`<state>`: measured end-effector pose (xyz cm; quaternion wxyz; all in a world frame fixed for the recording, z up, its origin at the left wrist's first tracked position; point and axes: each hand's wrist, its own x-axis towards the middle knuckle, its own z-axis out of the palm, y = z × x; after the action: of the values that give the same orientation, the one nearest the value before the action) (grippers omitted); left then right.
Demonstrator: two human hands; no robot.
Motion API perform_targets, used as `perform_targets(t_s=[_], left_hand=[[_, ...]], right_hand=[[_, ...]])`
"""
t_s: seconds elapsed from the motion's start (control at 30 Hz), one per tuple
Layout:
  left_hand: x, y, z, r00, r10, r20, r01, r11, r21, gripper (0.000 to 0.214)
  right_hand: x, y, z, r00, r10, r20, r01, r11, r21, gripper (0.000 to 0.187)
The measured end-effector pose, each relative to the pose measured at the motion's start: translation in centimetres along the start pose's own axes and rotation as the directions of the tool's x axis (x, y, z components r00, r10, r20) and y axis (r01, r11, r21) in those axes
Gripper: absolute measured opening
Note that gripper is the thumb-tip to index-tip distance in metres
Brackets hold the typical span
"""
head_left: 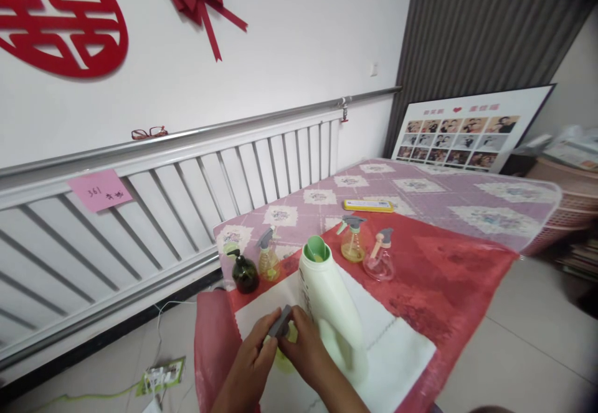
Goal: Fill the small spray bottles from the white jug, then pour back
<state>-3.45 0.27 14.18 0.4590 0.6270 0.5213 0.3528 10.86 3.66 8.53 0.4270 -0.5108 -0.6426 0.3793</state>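
Note:
My left hand point(255, 357) is closed around the grey spray head point(280, 322) of a small clear spray bottle point(284, 361) with yellow-green colour in it. My right hand point(306, 344) has its fingers closed at the bottle's neck, just under the head; the fingers hide the joint there. Right beside my right hand stands a large pale green jug point(339, 313) with a handle. A green cup-like piece point(316, 249) sits in its mouth. Under these lies a white cloth point(402, 344).
Behind the jug stand a dark pump bottle point(245, 274), a yellow-tinted spray bottle point(269, 262), an amber one point(353, 246) and a pink one point(379, 265). A yellow-edged flat case point(368, 205) lies farther back. Red cloth point(467, 263) covers the table's front; a white radiator point(224, 179) lines the wall.

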Motion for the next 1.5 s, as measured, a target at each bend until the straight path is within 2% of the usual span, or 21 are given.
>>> perform_targets(t_s=[0.13, 0.2, 0.37, 0.47, 0.8, 1.0, 1.07, 1.17, 1.3, 1.4, 1.5], left_hand=[[0.1, 0.1, 0.0, 1.000, -0.013, 0.001, 0.013, 1.000, -0.004, 0.050], [0.2, 0.2, -0.1, 1.000, -0.014, -0.003, 0.014, 1.000, -0.007, 0.050], [0.2, -0.1, 0.0, 1.000, -0.001, -0.009, 0.001, 1.000, -0.006, 0.051], [0.2, -0.1, 0.1, 0.999, -0.028, -0.017, 0.028, 1.000, 0.006, 0.051], [0.1, 0.6, 0.1, 0.998, -0.054, -0.021, 0.054, 0.998, 0.010, 0.054], [0.2, 0.1, 0.0, 0.999, -0.034, -0.002, 0.034, 0.999, -0.003, 0.049], [0.1, 0.0, -0.1, 1.000, -0.016, -0.003, 0.016, 1.000, -0.023, 0.048], [0.0, -0.1, 0.0, 1.000, 0.007, 0.010, -0.007, 0.998, -0.067, 0.049], [-0.1, -1.7, 0.4, 0.998, 0.062, 0.012, -0.058, 0.977, -0.207, 0.063], [0.0, -4.3, 0.6, 0.988, 0.151, 0.042, -0.127, 0.927, -0.353, 0.086], [0.2, -6.9, 0.7, 0.993, 0.117, 0.020, -0.102, 0.927, -0.361, 0.100]], right_hand=[[0.0, -0.3, 0.6, 0.996, 0.055, -0.070, -0.057, 0.998, -0.019, 0.023], [-0.2, -0.5, 0.5, 0.996, 0.062, -0.066, -0.062, 0.998, 0.003, 0.022], [-0.7, -0.6, -0.5, 0.994, -0.069, 0.090, 0.060, 0.994, 0.094, 0.025], [-0.8, -0.3, -0.8, 0.988, -0.082, 0.133, 0.072, 0.994, 0.080, 0.021], [-0.2, 0.1, 0.6, 0.999, 0.038, -0.008, -0.038, 0.999, -0.022, 0.015], [-0.2, -0.3, 0.5, 0.999, 0.045, 0.007, -0.044, 0.998, -0.036, 0.017], [-0.6, 0.2, 0.5, 1.000, 0.001, 0.029, 0.000, 0.999, -0.037, 0.024], [-1.2, 1.5, 0.9, 0.998, -0.063, 0.026, 0.064, 0.996, -0.062, 0.049], [-1.6, 3.1, 1.4, 0.999, -0.043, 0.000, 0.043, 0.995, -0.090, 0.070], [-1.6, 4.0, 1.8, 1.000, -0.014, -0.027, 0.011, 0.994, -0.107, 0.074], [-1.6, 4.9, 2.4, 0.996, 0.013, -0.089, -0.024, 0.992, -0.123, 0.075]])
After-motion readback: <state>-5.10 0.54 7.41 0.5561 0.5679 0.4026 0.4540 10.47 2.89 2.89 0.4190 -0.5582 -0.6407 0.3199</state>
